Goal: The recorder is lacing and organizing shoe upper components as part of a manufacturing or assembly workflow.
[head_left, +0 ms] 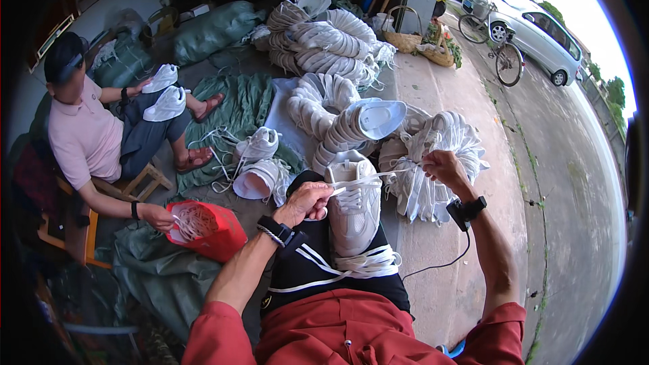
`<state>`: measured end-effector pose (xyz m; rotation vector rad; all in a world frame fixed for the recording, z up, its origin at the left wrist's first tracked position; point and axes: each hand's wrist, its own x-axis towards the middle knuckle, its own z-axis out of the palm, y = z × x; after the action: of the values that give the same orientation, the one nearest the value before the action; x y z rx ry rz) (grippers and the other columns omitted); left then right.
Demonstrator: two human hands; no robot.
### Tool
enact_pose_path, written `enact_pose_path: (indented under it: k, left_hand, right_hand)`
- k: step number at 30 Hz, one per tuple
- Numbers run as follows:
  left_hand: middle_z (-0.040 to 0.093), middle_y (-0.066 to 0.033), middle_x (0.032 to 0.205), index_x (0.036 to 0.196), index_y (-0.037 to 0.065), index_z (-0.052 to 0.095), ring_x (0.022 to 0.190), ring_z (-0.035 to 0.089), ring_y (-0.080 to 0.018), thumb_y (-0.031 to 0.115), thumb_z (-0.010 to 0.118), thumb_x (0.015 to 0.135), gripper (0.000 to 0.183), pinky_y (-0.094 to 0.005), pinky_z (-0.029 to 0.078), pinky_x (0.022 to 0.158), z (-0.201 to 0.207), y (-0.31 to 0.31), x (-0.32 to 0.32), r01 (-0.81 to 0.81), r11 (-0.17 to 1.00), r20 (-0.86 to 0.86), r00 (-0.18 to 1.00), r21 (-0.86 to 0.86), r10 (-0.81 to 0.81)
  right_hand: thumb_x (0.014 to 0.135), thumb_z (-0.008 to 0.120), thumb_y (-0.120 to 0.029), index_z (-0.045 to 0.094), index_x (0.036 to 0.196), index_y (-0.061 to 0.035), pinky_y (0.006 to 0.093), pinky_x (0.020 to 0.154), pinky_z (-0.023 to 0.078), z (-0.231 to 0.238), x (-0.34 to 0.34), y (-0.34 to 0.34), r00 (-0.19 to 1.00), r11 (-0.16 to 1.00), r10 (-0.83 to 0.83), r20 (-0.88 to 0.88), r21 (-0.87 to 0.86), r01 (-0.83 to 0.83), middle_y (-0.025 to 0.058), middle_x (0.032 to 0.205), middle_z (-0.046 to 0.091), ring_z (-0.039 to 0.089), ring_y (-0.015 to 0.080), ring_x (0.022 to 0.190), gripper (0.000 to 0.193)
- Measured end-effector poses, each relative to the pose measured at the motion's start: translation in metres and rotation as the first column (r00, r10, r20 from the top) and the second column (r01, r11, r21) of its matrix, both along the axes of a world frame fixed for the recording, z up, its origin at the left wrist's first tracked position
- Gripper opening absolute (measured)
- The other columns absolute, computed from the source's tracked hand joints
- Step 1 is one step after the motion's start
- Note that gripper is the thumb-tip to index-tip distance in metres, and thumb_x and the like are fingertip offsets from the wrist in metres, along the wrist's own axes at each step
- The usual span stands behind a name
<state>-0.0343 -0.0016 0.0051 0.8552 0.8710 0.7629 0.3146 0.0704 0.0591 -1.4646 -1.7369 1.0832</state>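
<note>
White shoelace point(389, 174) stretched from the sneaker point(355, 215) resting on black trousers point(287, 269) to the right hand point(443, 166), which pinched it. The left hand point(307, 201) gripped lace just beside the sneaker.

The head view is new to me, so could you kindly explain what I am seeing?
No machine here: a person works with two bare hands. The one picture comes from a wide fisheye camera on that person's head, looking down, so straight edges bend. A pale shoe rests on the lap, with a bundle of laces nearer the body. The left hand and right hand each hold white lace. Beyond are shoe piles; at left, a co-worker has one hand at a red bag.
</note>
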Motion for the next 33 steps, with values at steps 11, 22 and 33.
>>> enact_pose_path:
  k: [11, 22, 33]
  left_hand:
    - [0.051, -0.0002, 0.056, 0.103, 0.002, 0.051, 0.036, 0.046, -0.0071, 0.017, 0.058, 0.082, 0.026, -0.0193, 0.032, 0.03, 0.004, -0.001, -0.021, -0.062, 0.991, -0.331, 0.939, 0.115, 0.097]
    - [0.047, 0.0005, 0.049, 0.066, 0.007, 0.051, 0.031, 0.044, -0.0105, 0.025, 0.053, 0.085, 0.026, -0.0206, 0.027, 0.027, -0.022, -0.004, -0.105, -0.367, 0.927, -0.309, 0.876, 0.073, 0.371]
    - [0.048, 0.002, 0.049, 0.069, 0.007, 0.054, 0.031, 0.043, -0.0077, 0.028, 0.059, 0.083, 0.026, -0.0198, 0.026, 0.027, -0.041, -0.027, -0.13, -0.467, 0.882, -0.268, 0.843, 0.067, 0.467]
  right_hand:
    - [0.08, 0.053, -0.017, 0.06, 0.072, 0.0022, 0.0334, 0.051, 0.046, 0.005, 0.002, 0.016, 0.921, 0.954, -0.051, 0.386, 0.291, -0.069, 0.0137, 0.062, 0.059, 0.059, 0.0231, 0.054, 0.022]
    - [0.08, 0.054, -0.02, 0.062, 0.069, -0.0038, 0.0418, 0.052, 0.044, 0.012, 0.021, 0.038, 0.656, 0.852, -0.182, 0.732, 0.45, -0.266, 0.0177, 0.065, 0.057, 0.058, 0.0341, 0.061, 0.021]
    - [0.079, 0.054, -0.017, 0.056, 0.068, -0.0019, 0.044, 0.053, 0.041, 0.026, 0.021, 0.039, 0.687, 0.806, -0.259, 0.679, 0.544, -0.234, 0.0182, 0.064, 0.054, 0.054, 0.0372, 0.061, 0.019]
